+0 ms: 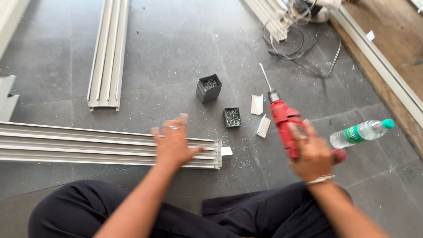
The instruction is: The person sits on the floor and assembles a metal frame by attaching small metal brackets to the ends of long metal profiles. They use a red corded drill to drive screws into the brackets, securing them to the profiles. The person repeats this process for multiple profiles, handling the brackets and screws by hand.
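Observation:
My right hand (pixel 311 154) grips a red electric drill (pixel 284 121) whose long bit points away from me, just above the dark tiled floor. My left hand (pixel 172 143) hovers flat with spread fingers over the near end of a long aluminium track profile (pixel 88 143) that lies across in front of my knees. A ring sits on one finger. Beyond that end stand two small dark boxes of screws, one larger (pixel 208 87) and one smaller (pixel 232 117). Two small white angle pieces (pixel 260 115) lie beside the drill.
A second aluminium track (pixel 108 48) lies lengthwise at the back left. A clear plastic water bottle (pixel 361 133) with a green cap lies on its side to the right. Cables (pixel 304 44) trail at the back. A frame rail (pixel 383 66) and wooden floor border the right.

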